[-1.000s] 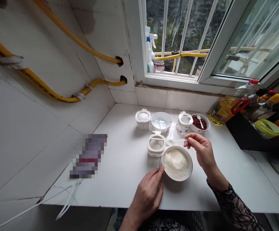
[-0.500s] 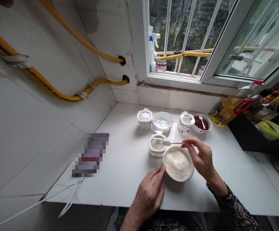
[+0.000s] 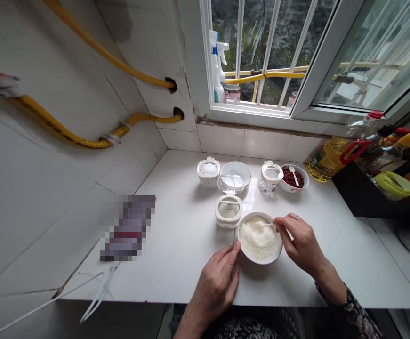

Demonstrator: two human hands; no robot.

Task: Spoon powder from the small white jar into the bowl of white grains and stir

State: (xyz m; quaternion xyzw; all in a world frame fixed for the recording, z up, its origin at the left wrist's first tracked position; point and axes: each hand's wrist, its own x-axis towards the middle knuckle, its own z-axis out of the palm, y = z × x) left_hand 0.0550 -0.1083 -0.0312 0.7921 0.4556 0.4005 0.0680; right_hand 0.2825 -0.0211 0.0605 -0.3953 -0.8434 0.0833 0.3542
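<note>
My left hand (image 3: 219, 278) is closed against the left side of a white bowl (image 3: 273, 256), its fingertips at the rim. A heap of off-white powder (image 3: 259, 245) fills much of this bowl. Pinched in my right hand (image 3: 301, 242) is a small white spoon (image 3: 267, 224), whose tip is sunk in the powder and hidden. Just behind and left of the bowl stands a small jar (image 3: 229, 219) with its clear lid flipped up and some pale powder inside.
Farther back are a lidded jar (image 3: 208, 175) of white grains, a white bowl (image 3: 245, 172), another jar (image 3: 270, 179) and a bowl of dark red bits (image 3: 293, 178) with a spoon. An oil bottle (image 3: 326, 160) and a black condiment box (image 3: 356, 193) stand right. A blurred object (image 3: 129, 228) lies left.
My right hand has moved the spoon from over the small jar's opening down into the powder in the bowl. My left hand stays at the bowl. The view has shifted slightly.
</note>
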